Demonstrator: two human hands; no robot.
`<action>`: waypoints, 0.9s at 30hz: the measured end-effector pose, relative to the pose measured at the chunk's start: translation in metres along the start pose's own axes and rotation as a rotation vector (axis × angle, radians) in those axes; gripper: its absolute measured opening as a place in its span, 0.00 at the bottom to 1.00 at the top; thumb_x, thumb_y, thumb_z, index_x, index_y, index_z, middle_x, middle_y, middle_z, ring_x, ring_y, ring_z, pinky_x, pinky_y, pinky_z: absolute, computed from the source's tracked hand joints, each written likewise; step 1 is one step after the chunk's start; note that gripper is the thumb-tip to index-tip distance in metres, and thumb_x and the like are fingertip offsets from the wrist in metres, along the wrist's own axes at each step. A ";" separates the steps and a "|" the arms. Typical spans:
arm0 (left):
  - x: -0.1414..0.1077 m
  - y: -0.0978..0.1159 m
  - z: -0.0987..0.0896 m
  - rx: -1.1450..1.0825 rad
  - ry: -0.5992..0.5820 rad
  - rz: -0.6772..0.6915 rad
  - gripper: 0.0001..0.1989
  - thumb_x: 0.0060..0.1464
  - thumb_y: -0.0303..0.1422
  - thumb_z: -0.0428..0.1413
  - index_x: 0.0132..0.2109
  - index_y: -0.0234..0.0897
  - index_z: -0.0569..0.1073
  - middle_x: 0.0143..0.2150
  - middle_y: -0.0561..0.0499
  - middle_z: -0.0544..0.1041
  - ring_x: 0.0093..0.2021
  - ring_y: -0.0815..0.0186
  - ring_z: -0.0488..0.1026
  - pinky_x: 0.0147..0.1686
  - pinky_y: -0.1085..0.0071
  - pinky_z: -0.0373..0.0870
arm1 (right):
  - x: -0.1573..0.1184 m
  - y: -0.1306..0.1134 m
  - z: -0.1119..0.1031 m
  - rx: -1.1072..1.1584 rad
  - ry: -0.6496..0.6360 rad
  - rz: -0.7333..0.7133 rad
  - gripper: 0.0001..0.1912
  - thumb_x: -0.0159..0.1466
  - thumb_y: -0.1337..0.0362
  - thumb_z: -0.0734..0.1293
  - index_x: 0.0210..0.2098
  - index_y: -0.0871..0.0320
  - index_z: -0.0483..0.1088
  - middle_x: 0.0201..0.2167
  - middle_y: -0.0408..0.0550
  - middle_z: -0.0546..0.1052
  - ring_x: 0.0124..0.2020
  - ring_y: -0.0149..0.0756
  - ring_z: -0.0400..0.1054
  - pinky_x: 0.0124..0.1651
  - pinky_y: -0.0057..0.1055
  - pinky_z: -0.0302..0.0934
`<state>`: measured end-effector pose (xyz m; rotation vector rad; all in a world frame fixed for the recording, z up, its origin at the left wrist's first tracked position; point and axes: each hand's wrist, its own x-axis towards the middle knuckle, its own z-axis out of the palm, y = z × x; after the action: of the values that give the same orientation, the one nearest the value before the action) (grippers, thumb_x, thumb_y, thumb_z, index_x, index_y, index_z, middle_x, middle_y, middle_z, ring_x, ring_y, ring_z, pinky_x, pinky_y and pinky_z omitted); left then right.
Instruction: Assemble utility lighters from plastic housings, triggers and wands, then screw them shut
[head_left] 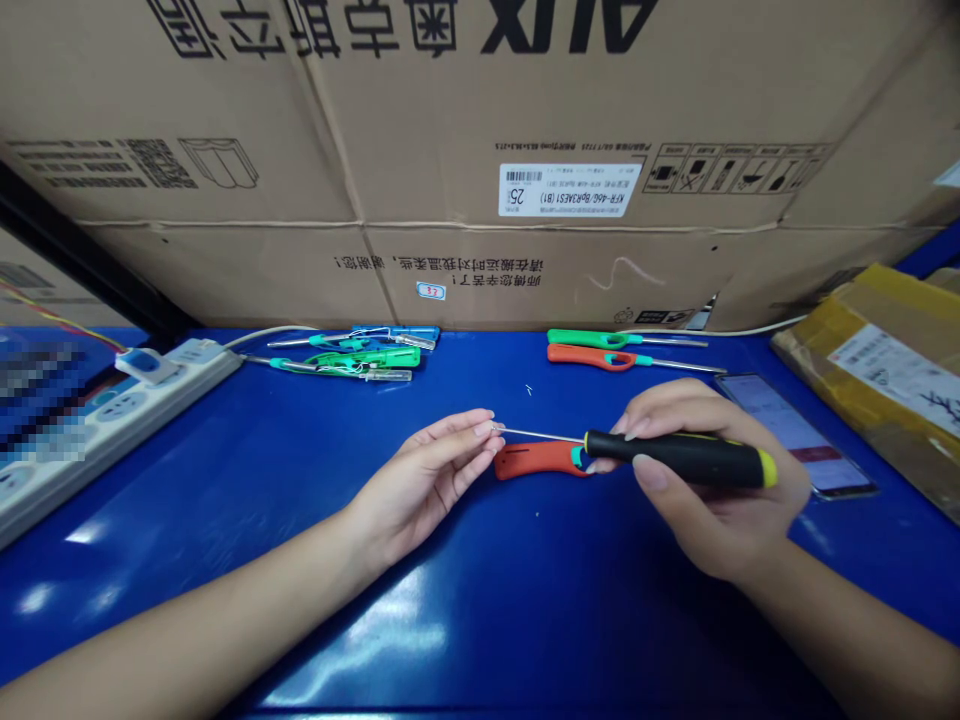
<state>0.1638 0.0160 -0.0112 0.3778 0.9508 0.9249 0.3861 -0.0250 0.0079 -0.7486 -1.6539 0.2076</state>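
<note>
My right hand (705,470) holds a black and yellow screwdriver (675,458) nearly level, its thin shaft pointing left. At the shaft's tip, the thumb and forefinger of my left hand (431,475) are pinched together on something too small to make out, perhaps a screw. Just beneath the shaft, an orange lighter body (536,460) with a turquoise part lies on the blue table (420,640); my right fingers hide its right end.
Green (577,338) and orange (589,356) lighters lie at the back. Opened blue and green lighters (367,357) lie back left. A power strip (120,410) stands left; a phone (799,435) and taped box (885,370) are right. Behind rises a cardboard wall (420,180).
</note>
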 end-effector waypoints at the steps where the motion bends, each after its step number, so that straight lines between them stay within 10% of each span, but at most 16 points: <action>1: 0.000 0.000 0.000 0.002 0.000 0.000 0.10 0.53 0.18 0.64 0.42 0.32 0.78 0.36 0.49 0.82 0.34 0.70 0.83 0.41 0.79 0.81 | 0.000 0.000 0.000 -0.004 -0.001 0.003 0.12 0.58 0.72 0.70 0.39 0.51 0.75 0.30 0.46 0.76 0.31 0.40 0.73 0.33 0.40 0.69; 27: 0.001 0.000 0.000 -0.016 0.011 0.036 0.09 0.53 0.16 0.63 0.39 0.31 0.78 0.34 0.49 0.82 0.32 0.71 0.82 0.36 0.82 0.81 | -0.002 0.008 0.003 -0.019 0.004 -0.043 0.14 0.57 0.73 0.73 0.41 0.54 0.76 0.29 0.47 0.78 0.34 0.41 0.74 0.34 0.38 0.71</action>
<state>0.1640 0.0169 -0.0121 0.3781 0.9487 0.9680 0.3860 -0.0192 0.0019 -0.7264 -1.6683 0.1594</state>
